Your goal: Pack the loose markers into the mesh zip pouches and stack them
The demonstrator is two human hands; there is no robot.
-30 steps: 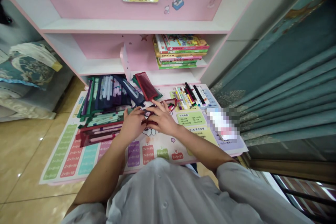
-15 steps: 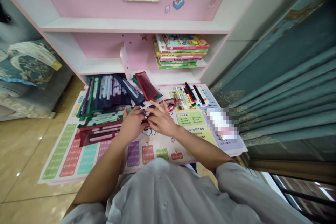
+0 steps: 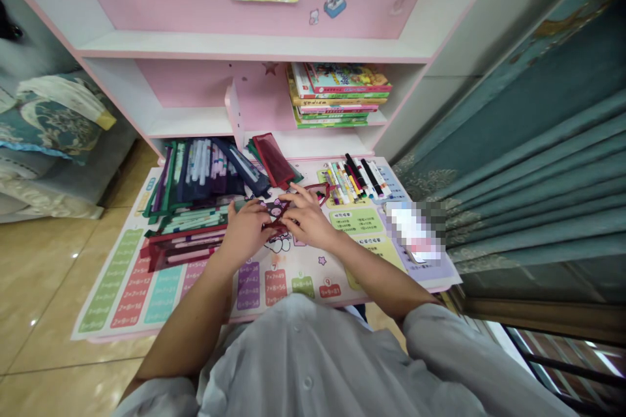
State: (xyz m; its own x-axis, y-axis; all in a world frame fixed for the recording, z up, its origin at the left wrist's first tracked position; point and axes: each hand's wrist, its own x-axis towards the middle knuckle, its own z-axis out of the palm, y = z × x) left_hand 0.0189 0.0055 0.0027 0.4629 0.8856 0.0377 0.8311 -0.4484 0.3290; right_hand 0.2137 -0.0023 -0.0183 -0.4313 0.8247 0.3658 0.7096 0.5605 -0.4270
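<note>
A dark red-trimmed mesh pencil pouch [image 3: 321, 191] lies at the middle of the desk, largely covered by my hands. My left hand [image 3: 248, 228] pinches its near left end, thumb and fingers together. From the other side my right hand [image 3: 309, 218] grips it close to the left fingertips, its upper fingers bent over the mesh. Just behind them rests another red mesh pouch [image 3: 272, 159], flat on top of a green-edged one. Filled pouches of pens [image 3: 198, 166] are piled left of my hands, with a red pouch of pens [image 3: 183, 249] in front.
Loose markers [image 3: 355, 177] lie in a row at the back right. A lit phone [image 3: 413, 231], partly blurred out, is near the right edge of the desk [image 3: 323, 273]. Books [image 3: 337, 96] are stacked on the pink shelf [image 3: 254, 45] behind. A curtain [image 3: 528, 182] hangs to the right.
My right hand has shifted slightly right, away from the left one, and its fingers have moved on the pouch. My left hand stays nearly in place.
</note>
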